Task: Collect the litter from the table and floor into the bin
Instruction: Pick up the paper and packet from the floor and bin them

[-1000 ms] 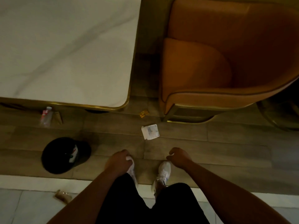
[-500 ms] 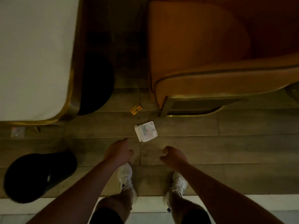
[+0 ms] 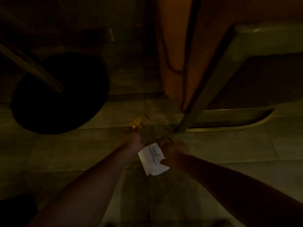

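Observation:
The view is dark and blurred, close to the wooden floor. A white paper packet (image 3: 151, 159) sits between my two hands. My right hand (image 3: 171, 150) lies on its right edge with the thumb curled over the paper, gripping it. A small yellow wrapper (image 3: 139, 122) lies on the floor just beyond my left hand (image 3: 134, 140), whose fingertips reach up to it. Whether those fingers touch or hold the wrapper is too dark to tell. A black shape at the bottom left corner may be the bin (image 3: 16, 210).
An orange chair (image 3: 177, 46) with a gold metal frame (image 3: 196, 99) rises right ahead of my hands. A black round table base (image 3: 60, 94) fills the left. Floor boards run beneath my arms.
I have bent down low towards the floor. Both hands moved forward: the right one onto the white packet, the left one up to the yellow wrapper. My shoes have left the view.

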Action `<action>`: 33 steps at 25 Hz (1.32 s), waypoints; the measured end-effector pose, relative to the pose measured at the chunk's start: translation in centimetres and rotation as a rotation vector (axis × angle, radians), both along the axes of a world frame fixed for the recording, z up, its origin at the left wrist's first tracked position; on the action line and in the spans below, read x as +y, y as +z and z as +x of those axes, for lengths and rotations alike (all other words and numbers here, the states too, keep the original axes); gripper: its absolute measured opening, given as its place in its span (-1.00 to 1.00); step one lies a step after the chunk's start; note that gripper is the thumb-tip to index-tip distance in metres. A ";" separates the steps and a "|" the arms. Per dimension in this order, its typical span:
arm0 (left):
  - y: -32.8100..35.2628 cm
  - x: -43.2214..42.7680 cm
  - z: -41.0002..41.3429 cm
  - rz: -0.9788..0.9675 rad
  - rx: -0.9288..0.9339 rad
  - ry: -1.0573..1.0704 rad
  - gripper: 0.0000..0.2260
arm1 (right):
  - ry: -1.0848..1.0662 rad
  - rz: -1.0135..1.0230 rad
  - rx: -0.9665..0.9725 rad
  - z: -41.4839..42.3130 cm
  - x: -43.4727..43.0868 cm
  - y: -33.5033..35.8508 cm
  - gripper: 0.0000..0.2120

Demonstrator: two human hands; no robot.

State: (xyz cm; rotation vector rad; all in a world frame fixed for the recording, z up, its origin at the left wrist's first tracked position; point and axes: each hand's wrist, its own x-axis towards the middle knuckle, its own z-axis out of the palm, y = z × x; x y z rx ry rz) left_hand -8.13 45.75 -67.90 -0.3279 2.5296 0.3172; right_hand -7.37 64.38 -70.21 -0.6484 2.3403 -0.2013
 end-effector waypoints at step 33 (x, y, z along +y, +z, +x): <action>-6.4 -6.3 -6.7 0.028 0.174 -0.164 -0.32 | 0.268 0.057 0.088 -2.2 -0.1 -8.3 -0.12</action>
